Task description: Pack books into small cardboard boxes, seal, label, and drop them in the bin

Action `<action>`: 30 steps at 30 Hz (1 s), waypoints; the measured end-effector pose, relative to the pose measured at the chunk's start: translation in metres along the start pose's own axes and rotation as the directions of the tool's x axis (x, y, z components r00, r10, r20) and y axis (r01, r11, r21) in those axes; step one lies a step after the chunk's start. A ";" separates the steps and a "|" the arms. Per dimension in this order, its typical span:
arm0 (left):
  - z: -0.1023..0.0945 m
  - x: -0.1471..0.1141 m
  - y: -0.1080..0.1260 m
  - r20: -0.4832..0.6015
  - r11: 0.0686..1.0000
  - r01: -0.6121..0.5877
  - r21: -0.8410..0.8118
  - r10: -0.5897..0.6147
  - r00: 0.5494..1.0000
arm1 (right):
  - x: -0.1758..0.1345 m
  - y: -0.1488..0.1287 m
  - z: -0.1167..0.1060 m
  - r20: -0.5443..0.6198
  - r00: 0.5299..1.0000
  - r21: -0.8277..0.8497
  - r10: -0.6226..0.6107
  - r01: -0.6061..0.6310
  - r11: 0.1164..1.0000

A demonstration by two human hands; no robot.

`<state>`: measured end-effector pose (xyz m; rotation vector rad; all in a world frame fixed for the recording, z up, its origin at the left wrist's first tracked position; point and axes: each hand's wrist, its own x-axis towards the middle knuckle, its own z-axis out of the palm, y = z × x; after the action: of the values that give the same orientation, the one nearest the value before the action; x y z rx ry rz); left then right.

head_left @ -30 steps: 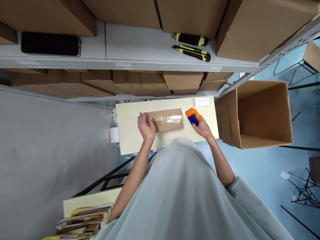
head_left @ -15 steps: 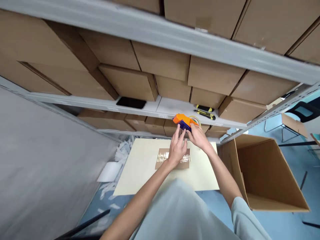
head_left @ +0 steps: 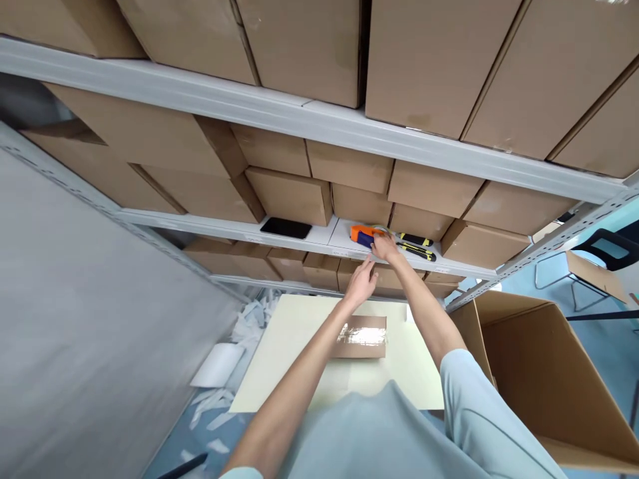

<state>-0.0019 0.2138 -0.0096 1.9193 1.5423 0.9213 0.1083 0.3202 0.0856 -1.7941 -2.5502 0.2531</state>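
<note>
An orange and purple tape dispenser (head_left: pixel 363 235) lies at the shelf's front, with my right hand (head_left: pixel 384 246) closed around its right end. Below the shelf edge, my left hand (head_left: pixel 361 285) reaches up with fingers stretched out and nothing in them. A small cardboard box (head_left: pixel 362 338) with shiny clear tape across its top sits on the pale tabletop (head_left: pixel 294 332), beneath my forearms. Just right of my right hand lie black and yellow utility knives (head_left: pixel 417 250).
A black phone-like slab (head_left: pixel 286 227) lies on the same shelf (head_left: pixel 319 234). Cardboard boxes (head_left: pixel 289 193) fill the shelves behind and above. A large open carton (head_left: pixel 554 372) stands at the right. Paper scraps (head_left: pixel 249 326) lie at the left by the wall.
My right hand has moved the tape dispenser from in front of the shelf onto it. My left hand has come away from the dispenser. The camera view has tilted up.
</note>
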 end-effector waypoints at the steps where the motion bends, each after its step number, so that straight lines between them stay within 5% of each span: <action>1: 0.005 -0.011 -0.001 -0.007 1.000 0.010 -0.016 -0.010 1.000 | 0.002 0.000 0.002 -0.008 1.000 0.001 -0.001 0.001 1.000; 5: 0.014 -0.067 -0.023 -0.045 0.998 0.027 -0.061 -0.030 0.999 | -0.016 0.011 0.020 -0.254 0.966 0.086 -0.039 0.062 0.994; 9: 0.006 -0.154 -0.076 -0.177 0.982 0.175 -0.064 -0.184 0.967 | -0.092 0.029 0.075 -0.575 0.813 0.320 0.094 0.117 0.940; 11: 0.002 -0.203 -0.103 -0.221 0.944 0.318 -0.084 -0.329 0.918 | -0.148 0.031 0.114 -0.550 0.807 0.455 0.214 0.074 0.887; 15: 0.004 -0.267 -0.128 -0.180 0.836 0.530 -0.142 -0.548 0.817 | -0.247 0.010 0.187 -0.244 0.884 0.675 0.398 -0.140 0.724; 19: 0.021 -0.263 -0.123 -0.083 0.832 0.543 -0.112 -0.553 0.829 | -0.286 -0.014 0.233 -0.015 0.894 0.685 0.447 -0.316 0.656; 23: 0.041 -0.225 -0.107 0.008 0.834 0.548 -0.065 -0.549 0.836 | -0.275 -0.027 0.253 0.089 0.905 0.618 0.416 -0.378 0.690; 30: 0.069 -0.185 -0.099 -0.076 0.718 0.690 0.087 -0.686 0.724 | -0.237 -0.035 0.264 0.172 0.838 0.547 0.519 -0.519 0.657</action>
<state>-0.0348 0.0579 -0.1624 1.1905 2.1415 0.5346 0.1294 0.0536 -0.1507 -2.1551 -1.5875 0.9189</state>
